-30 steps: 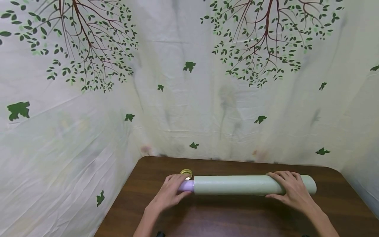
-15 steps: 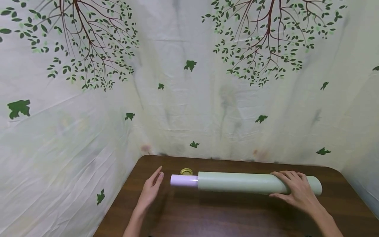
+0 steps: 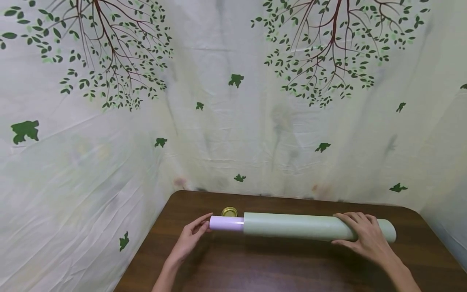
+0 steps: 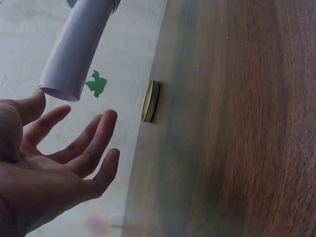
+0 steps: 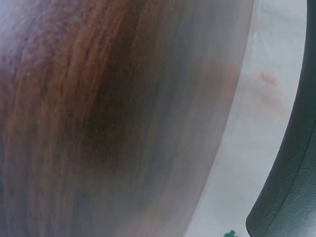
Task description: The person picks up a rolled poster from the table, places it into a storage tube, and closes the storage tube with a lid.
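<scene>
My right hand [image 3: 365,235] grips a long pale green tube [image 3: 292,224] near its right end, holding it level over the table. From the tube's left end sticks a narrower pale lilac roll of paper [image 3: 227,223]. At that roll's free end is my left hand [image 3: 187,239]. In the left wrist view, the thumb tip is right at the rim of the roll [image 4: 76,49], while the other fingers spread loosely below it. The right wrist view has only part of the tube [image 5: 291,187], which looks dark there; the right hand is out of that view.
A round gold lid [image 3: 229,211] lies on the dark wooden table [image 3: 277,267], just behind the paper roll. Beyond the table's back edge hangs a pale cloth [image 3: 219,134] printed with leaves and branches.
My left hand let go of the lilac roll, moved left off it, then came back to its free end. More of the roll now shows. The right hand keeps its grip on the tube.
</scene>
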`<state>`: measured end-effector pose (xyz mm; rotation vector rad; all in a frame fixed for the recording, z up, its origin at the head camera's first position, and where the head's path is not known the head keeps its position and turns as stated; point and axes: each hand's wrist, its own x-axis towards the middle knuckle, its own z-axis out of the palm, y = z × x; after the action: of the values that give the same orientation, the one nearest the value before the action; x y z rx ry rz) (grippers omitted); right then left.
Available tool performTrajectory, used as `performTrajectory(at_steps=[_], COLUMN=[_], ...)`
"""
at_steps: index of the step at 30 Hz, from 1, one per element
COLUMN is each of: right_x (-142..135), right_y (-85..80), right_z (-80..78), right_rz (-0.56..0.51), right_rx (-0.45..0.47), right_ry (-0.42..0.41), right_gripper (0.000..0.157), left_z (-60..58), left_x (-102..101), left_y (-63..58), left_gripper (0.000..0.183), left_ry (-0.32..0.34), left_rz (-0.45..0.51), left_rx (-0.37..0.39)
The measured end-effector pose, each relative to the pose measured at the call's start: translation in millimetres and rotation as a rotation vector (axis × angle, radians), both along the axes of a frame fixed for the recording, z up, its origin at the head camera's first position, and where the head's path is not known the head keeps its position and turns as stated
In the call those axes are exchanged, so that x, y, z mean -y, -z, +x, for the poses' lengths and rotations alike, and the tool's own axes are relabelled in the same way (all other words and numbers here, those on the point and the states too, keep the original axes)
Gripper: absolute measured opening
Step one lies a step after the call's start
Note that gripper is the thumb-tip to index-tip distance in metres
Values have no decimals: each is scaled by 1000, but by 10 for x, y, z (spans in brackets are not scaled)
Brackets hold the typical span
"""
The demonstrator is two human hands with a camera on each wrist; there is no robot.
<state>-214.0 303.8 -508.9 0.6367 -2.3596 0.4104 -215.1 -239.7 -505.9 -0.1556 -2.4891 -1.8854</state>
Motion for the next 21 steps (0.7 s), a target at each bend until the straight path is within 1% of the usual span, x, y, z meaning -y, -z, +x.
performTrajectory(at_steps=[7,12,16,21], right_x=[15,16,21,25], right_y=[11,20,25,22], right_z=[8,14,20,30], right_rz=[2,9,4,1], right_rx=[-14,-21,-8,-3], right_ry=[-8,-11,-14,-14], right_gripper=[86,85,85,85], left_z=[-11,-9,-12,-7], left_x=[-25,-54,-84,-122], left_y=[31,46,51,39], left_gripper=[36,36,35,35], left_ry=[2,24,21,26], left_rz=[37,49,68,77], left_rx=[-2,-23,-36,-32])
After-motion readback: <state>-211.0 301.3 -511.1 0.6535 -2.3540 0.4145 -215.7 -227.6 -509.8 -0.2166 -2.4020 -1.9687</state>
